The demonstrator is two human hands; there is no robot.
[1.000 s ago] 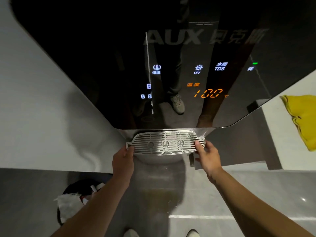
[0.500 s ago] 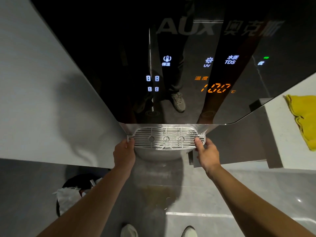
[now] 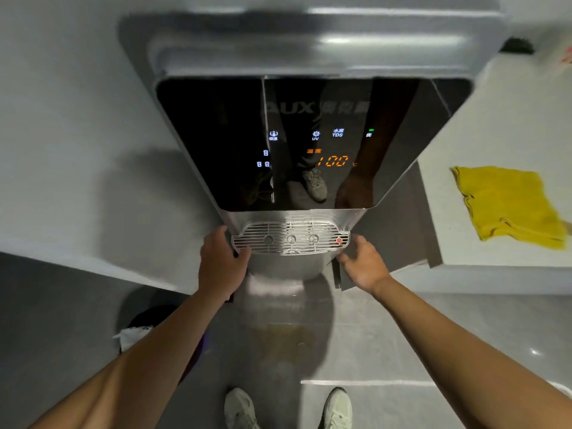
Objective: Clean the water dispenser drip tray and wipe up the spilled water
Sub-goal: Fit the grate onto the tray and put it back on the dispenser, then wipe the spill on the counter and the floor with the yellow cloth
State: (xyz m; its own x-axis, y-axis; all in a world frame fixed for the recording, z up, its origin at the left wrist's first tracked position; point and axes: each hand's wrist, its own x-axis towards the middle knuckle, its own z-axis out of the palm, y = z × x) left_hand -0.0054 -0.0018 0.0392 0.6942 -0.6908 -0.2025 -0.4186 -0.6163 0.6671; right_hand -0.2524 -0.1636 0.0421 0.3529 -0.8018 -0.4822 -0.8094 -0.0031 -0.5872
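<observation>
The metal slatted drip tray [image 3: 291, 238] sits at the foot of the black-fronted water dispenser [image 3: 216, 144], with a red dot near its right end. My left hand [image 3: 221, 261] grips the tray's left end, thumb under the corner. My right hand [image 3: 363, 264] holds the right end, thumb beside the edge and fingers below it. A yellowish wet patch [image 3: 288, 339] lies on the grey floor in front of the dispenser. A yellow cloth [image 3: 507, 205] lies crumpled on the white counter [image 3: 464, 243] to the right.
A dark bin with a white bag [image 3: 139, 329] stands on the floor at lower left, partly behind my left forearm. A grey wall runs along the left. My two shoes [image 3: 337, 410] stand at the bottom edge.
My view has pulled back and up, so the dispenser's silver top now shows. The tray sits closer in against the dispenser's base. Both hands stay at its ends, the right one lower.
</observation>
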